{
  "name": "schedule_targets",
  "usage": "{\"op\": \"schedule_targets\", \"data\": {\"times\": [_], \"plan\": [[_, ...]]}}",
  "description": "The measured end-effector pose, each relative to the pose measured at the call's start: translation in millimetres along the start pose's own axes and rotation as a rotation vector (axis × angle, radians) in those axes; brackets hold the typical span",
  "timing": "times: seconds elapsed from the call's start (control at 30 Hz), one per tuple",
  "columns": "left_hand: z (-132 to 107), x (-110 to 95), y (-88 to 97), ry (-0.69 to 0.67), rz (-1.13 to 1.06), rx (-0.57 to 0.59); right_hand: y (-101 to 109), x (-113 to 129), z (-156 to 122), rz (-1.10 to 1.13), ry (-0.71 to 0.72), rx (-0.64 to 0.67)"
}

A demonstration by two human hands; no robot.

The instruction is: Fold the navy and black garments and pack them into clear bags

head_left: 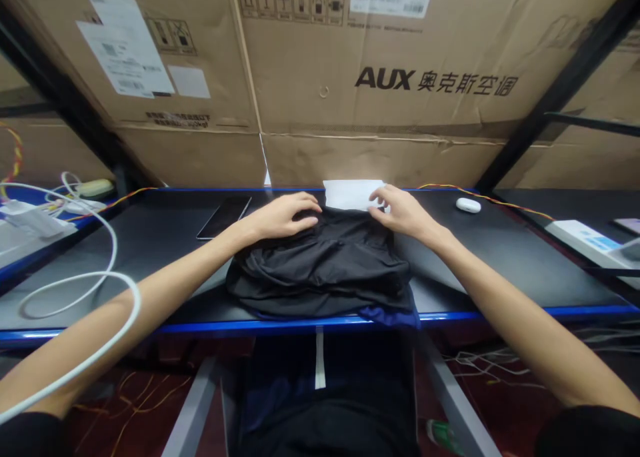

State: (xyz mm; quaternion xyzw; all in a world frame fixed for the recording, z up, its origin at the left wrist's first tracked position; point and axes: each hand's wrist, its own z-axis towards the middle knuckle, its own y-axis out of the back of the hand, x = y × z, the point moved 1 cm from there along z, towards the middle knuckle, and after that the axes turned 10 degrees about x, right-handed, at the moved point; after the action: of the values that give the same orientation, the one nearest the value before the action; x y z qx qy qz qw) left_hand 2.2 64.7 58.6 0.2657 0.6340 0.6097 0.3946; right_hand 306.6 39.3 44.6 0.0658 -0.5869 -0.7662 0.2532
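Note:
A dark, crumpled garment point(325, 270) lies on the black table point(500, 264), its blue hem hanging over the front edge. My left hand point(285, 216) rests on the garment's far left part, fingers curled onto the cloth. My right hand point(403, 210) is at the garment's far right corner, fingers bent and pinching at the edge where the cloth meets a white sheet point(353, 194) behind it.
A dark tablet point(224, 217) lies left of the garment. A white earbud case point(469, 205) sits to the right, with a white power strip point(585, 237) farther right. A white cable point(100, 290) loops at the left. Cardboard boxes point(380, 77) stand behind the table.

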Motion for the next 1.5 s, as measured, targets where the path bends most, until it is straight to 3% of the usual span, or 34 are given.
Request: {"op": "schedule_targets", "data": {"times": [0.07, 0.17, 0.3, 0.37, 0.87, 1.5], "plan": [[-10, -10, 0.7, 0.014, -0.082, 0.120, 3, 22, -4, 0.106, 0.091, 0.029], [-22, -20, -6.7, 0.108, -0.090, 0.287, 0, 49, -11, 0.195, 0.192, 0.214], [-31, -21, -23.3, 0.146, -0.028, 0.316, -16, 59, -20, 0.153, 0.146, 0.496], [-32, -19, -29.1, 0.150, -0.029, 0.307, -23, 57, -23, 0.123, 0.105, 0.565], [-33, -17, -33.3, 0.145, -0.042, 0.293, -30, 44, -24, 0.093, 0.127, 0.598], [-32, -17, -32.2, 0.130, -0.052, 0.317, -25, 47, -23, 0.130, 0.123, 0.619]]}}
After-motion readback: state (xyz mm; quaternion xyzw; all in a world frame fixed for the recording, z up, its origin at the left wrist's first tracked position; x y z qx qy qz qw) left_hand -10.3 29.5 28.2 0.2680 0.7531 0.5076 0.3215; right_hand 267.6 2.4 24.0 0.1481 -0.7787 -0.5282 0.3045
